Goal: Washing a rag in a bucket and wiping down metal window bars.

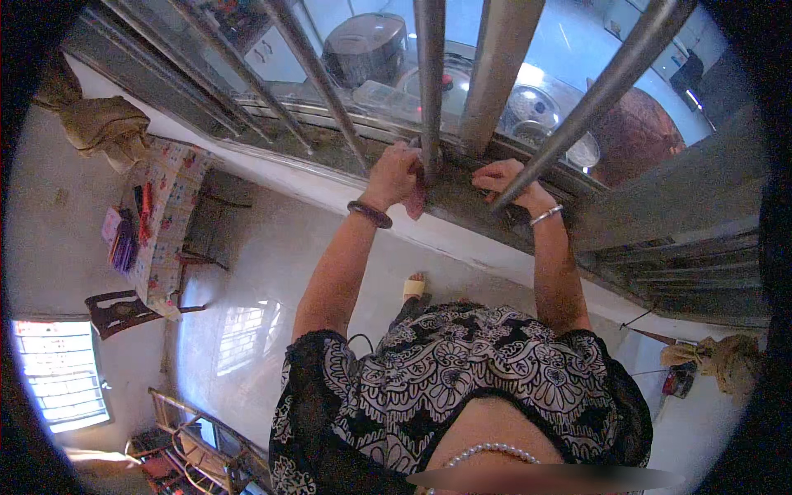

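My left hand (393, 176) is at the window sill, pressed close to an upright metal bar (431, 80). A reddish cloth (415, 201) hangs from its grip. My right hand (510, 180) reaches behind a slanting metal bar (588, 111), fingers curled low over the dark sill (455, 192) and window track. Whether it holds anything is hidden. Between the hands rises a wide window frame post (498, 74). A dark bangle circles my left wrist and a silver one my right.
Beyond the bars, a rice cooker (365, 49), a lidded metal pot (531, 108) and a round brown board (643, 133) rest on a counter. Tied curtains (105, 127) hang at the left. Below stand a cloth-covered table (167, 216) and a wooden chair (124, 309).
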A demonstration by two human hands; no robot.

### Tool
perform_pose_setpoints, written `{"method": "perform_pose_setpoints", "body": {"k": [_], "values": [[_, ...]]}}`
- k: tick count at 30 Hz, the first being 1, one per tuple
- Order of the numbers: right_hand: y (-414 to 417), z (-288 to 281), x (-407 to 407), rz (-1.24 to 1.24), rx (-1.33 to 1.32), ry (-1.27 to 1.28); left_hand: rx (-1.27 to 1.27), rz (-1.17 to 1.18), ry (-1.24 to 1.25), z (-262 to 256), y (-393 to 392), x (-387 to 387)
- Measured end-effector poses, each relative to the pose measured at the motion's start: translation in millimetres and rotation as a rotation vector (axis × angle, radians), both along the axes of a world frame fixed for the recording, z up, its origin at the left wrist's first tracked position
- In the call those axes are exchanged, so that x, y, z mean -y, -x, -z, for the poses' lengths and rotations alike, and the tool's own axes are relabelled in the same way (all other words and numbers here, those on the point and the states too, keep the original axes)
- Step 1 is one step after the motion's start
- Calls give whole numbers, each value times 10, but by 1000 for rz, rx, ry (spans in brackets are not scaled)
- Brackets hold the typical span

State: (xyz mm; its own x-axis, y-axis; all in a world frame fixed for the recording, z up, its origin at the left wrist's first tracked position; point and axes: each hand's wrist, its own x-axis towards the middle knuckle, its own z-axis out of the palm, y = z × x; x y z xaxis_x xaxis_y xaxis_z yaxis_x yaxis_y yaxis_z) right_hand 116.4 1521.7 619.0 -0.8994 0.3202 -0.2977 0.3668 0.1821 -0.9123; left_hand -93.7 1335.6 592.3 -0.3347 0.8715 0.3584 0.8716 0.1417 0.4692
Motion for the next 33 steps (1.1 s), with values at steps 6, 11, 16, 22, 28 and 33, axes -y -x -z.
{"method": "perform_pose_setpoints", "body": {"k": [6,11,16,22,28,33], "values": [[-55,81,-4,-65,-98,-31,-56,-375,86,-210,-313,60],[-59,-66,45,-39,-74,-34,-9,-407,-46,-68,-258,88],[-253,-199,300,270,-279,140,318,-351,-443,230,-199,212],[-256,-50,300,542,-406,187,1039,6,-1058,-352,-465,207],[-244,-207,197,266,-224,196,219,-236,-644,-354,-319,78],[-216,-178,237,335,-391,318,253,-137,-230,44,-234,-44]]}}
